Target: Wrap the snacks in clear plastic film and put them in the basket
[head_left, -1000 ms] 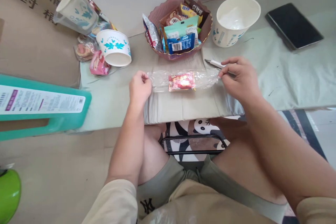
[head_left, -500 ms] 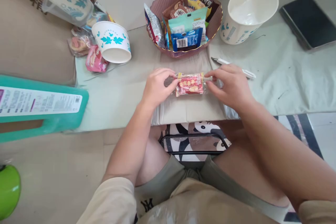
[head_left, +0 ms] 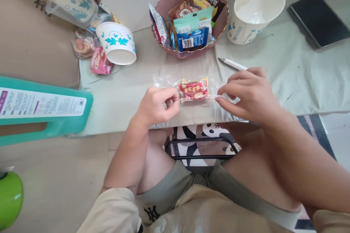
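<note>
A small red-and-gold snack packet (head_left: 194, 90) with yellow ends lies on the cloth-covered table between my hands, with clear plastic film (head_left: 165, 81) around it and spread out to both sides. My left hand (head_left: 158, 105) pinches the film's near left edge, thumb against forefinger. On the other side, my right hand (head_left: 248, 93) grips the film's right edge between thumb and fingertips. Just behind the right hand lies a white utility knife (head_left: 232, 63), its handle partly hidden by the fingers. Whether the film is a bag or a loose sheet, I cannot tell.
A pink glass bowl (head_left: 180, 54) of packaged snacks stands behind the packet. Paper cups (head_left: 116, 42) lie at the left, beside a pink snack pack (head_left: 101, 62). A larger paper cup (head_left: 246, 34) and a black phone (head_left: 318, 20) are at the right. A green plastic container (head_left: 87, 111) is far left.
My hands have moved farther apart and a little nearer to me, drawing the clear film wider. More film now shows left of the packet, which has shifted slightly left.
</note>
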{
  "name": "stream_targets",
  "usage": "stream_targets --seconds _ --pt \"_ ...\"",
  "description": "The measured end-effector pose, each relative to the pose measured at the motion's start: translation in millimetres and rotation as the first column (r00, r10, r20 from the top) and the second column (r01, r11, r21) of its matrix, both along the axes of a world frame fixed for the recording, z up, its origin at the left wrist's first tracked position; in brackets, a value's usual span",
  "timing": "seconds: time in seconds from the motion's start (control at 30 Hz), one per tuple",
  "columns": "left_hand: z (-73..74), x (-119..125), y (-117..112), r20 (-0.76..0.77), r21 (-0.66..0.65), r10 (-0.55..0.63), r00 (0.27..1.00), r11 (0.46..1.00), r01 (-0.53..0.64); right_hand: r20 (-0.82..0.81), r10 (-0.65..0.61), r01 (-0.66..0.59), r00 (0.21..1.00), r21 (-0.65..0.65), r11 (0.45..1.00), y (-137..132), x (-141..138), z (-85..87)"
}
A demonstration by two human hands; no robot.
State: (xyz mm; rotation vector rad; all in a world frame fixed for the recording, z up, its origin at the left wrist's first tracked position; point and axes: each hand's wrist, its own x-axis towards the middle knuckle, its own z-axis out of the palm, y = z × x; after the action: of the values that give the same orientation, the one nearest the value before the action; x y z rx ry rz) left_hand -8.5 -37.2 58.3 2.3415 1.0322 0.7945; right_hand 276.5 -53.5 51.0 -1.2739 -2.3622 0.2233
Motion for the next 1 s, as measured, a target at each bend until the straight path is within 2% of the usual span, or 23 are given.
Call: stream_targets --seconds 0.1,0.17,0.2,0.27,0.3,0.33,0.37,0.4,0.43,0.47,0.53,0.6,0.63,0.73,0.8,0.87,0.93,1.0 --pt "3.6 -4 2 -0.084 -0.155 -0.037 0.996 0.988 0.024 0.076 0.076 -0.057 0.994 -0.224 0.973 -1 10 6.4" --pt "5.2 -6 3 -0.099 -0.261 -0.074 0.992 0.964 0.046 0.112 0.105 -0.048 0.988 -0.425 0.904 -4 17 8.9" --pt "5.9 -7 4 -0.099 -0.332 -0.106 0.989 0.941 0.068 0.108 0.133 -0.056 0.985 -0.529 0.847 -6 19 9.5" --pt "7.3 -8 6 -0.103 -0.519 -0.191 0.976 0.848 0.112 0.046 0.203 -0.116 0.978 -0.688 0.716 -8 21 9.4" --pt "7.7 -9 7 -0.113 -0.617 -0.235 0.965 0.778 0.117 0.007 0.227 -0.150 0.974 -0.728 0.669 -9 21 9.0" --pt "8.0 -9 8 -0.134 -0.702 -0.275 0.952 0.705 0.105 -0.015 0.233 -0.167 0.972 -0.745 0.646 -10 20 8.4" --pt "8.1 -10 10 -0.168 -0.762 -0.301 0.939 0.644 0.070 -0.006 0.222 -0.153 0.975 -0.743 0.652 -10 19 7.7" --pt "8.0 -11 11 -0.207 -0.797 -0.305 0.929 0.604 0.021 0.038 0.194 -0.107 0.980 -0.725 0.680 -10 18 7.1" --pt "7.7 -12 12 -0.245 -0.810 -0.287 0.926 0.586 -0.032 0.102 0.156 -0.042 0.982 -0.695 0.718 -9 17 6.5" --pt "7.3 -13 13 -0.272 -0.806 -0.244 0.931 0.586 -0.082 0.171 0.116 0.027 0.978 -0.661 0.750 -8 16 6.2" --pt "6.0 -15 14 -0.275 -0.777 -0.096 0.957 0.608 -0.162 0.266 0.050 0.129 0.963 -0.615 0.778 -6 15 6.5" --pt "3.6 -16 14 -0.229 -0.726 0.061 0.971 0.654 -0.213 0.257 0.012 0.155 0.966 -0.618 0.771 -5 13 8.1" --pt "2.0 -16 14 -0.208 -0.678 0.129 0.970 0.696 -0.238 0.222 -0.001 0.144 0.975 -0.629 0.764 -5 12 9.1" --pt "-4.8 -17 14 -0.171 -0.385 0.270 0.948 0.867 -0.316 0.100 -0.069 0.116 0.993 -0.615 0.780 -6 7 9.6" --pt "-9.9 -18 15 -0.194 -0.170 0.292 0.937 0.930 -0.325 -0.001 -0.140 0.115 0.990 -0.564 0.818 -6 2 6.7" --pt "-14.7 -19 17 -0.259 -0.068 0.278 0.925 0.950 -0.304 -0.125 -0.169 0.082 0.978 -0.514 0.854 -7 -4 2.3" --pt "-19.0 -19 19 -0.301 -0.049 0.288 0.909 0.948 -0.316 -0.219 -0.156 0.036 0.963 -0.470 0.882 -7 -10 -1.9" --pt "-22.9 -18 23 -0.274 -0.053 0.333 0.902 0.931 -0.360 -0.241 -0.149 0.030 0.959 -0.437 0.899 -7 -14 -4.9"
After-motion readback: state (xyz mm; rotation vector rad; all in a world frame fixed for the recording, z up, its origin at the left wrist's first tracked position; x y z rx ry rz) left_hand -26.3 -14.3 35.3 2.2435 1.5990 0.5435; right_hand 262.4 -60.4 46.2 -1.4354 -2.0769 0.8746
